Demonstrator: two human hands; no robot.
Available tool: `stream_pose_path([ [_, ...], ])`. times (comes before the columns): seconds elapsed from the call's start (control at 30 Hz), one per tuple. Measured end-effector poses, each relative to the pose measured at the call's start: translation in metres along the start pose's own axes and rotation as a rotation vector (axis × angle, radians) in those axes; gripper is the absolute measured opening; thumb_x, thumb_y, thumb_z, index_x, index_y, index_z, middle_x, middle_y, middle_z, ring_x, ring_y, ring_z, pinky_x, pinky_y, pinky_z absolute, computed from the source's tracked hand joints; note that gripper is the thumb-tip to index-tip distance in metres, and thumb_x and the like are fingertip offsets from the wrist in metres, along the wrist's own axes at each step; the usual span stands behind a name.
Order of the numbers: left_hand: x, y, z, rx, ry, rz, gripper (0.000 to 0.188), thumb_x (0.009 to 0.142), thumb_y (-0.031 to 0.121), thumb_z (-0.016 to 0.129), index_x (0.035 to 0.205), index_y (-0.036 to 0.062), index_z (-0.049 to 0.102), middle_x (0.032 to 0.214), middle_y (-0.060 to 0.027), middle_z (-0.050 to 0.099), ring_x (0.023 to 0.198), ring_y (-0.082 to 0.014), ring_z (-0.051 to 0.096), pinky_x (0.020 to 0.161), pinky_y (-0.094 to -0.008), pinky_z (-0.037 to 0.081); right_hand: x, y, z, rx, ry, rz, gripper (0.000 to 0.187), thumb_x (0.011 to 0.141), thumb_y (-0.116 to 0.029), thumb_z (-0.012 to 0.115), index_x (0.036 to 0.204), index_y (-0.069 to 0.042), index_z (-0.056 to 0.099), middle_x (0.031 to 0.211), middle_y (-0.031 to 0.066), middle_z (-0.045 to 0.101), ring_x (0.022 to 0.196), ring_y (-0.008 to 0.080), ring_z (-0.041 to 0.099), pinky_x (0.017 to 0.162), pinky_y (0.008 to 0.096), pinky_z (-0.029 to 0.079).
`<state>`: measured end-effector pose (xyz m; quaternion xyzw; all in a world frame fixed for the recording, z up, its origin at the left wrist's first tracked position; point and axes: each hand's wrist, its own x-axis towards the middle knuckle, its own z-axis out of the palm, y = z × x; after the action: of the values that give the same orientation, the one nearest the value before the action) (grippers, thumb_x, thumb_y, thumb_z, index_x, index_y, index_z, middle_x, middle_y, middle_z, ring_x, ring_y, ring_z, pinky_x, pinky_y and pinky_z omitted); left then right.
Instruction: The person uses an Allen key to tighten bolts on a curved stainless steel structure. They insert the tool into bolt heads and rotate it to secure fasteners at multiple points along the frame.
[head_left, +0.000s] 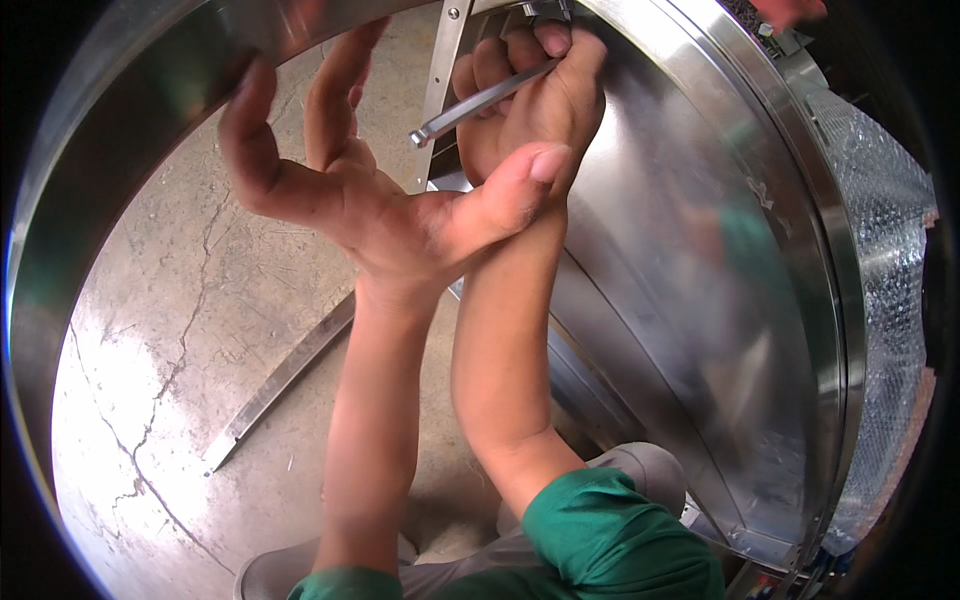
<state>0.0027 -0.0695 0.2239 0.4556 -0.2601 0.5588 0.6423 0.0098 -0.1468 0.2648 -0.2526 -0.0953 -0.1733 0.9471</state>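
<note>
Here, left of the broad steel panel (690, 290), the left hand (375, 195) spreads wide, seemingly empty. The right hand (535, 110), nearer the panel, pinches a slim metal tool (487, 100) at the panel's upper-left edge, its long axis slanting down-left from the panel, free end toward the left hand.

- hex key (485, 103): bare silvery metal, smooth and kinda shiny
- big panel (690, 270) on the right: sheet metal, smooth, semi-gloss, with soft smeary reflections
- frame (62, 240) on the left: metal too, pretty polished, picks up a green tint
- long strip (285, 375) lying on the floor (150, 290): plain metal; floor looks like concrete, mostly matt, cracked, glary near left
- bubble wrap (880, 230) on the far right: clear plastic, bumpy, glossy
- sleeve (620, 535): matt green cloth
- trousers (645, 470): matt grey cloth
</note>
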Motion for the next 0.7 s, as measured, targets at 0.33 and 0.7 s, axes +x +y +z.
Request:
stream_pose_path([
  [0.33, -0.004, 0.002, 0.028, -0.206, 0.087, -0.633, 0.11, 0.087, 0.087, 0.034, 0.145, -0.0066, 0.041, 0.134, -0.0273, 0.06, 0.128, -0.0346, 0.056, 0.113, -0.0454, 0.038, 0.005, 0.011, 0.002, -0.323, 0.088, -0.244, 0.027, 0.099, -0.031, 0.046, 0.078, -0.015, 0.04, 0.061, -0.0032, 0.032, 0.048, 0.0112, 0.033, 0.044, 0.0274, 0.025],
  [0.7, -0.049, -0.044, 0.005, -0.159, -0.026, -0.874, 0.087, 0.102, 0.068, 0.023, 0.157, 0.0009, 0.026, 0.161, -0.025, 0.029, 0.15, -0.0356, 0.029, 0.123, -0.0458, 0.023, 0.014, 0.018, -0.019, -1.069, 0.153, -0.66, 0.037, 0.107, -0.035, 0.045, 0.085, -0.005, 0.048, 0.069, -0.0004, 0.046, 0.052, 0.0085, 0.042, 0.045, 0.025, 0.034],
])
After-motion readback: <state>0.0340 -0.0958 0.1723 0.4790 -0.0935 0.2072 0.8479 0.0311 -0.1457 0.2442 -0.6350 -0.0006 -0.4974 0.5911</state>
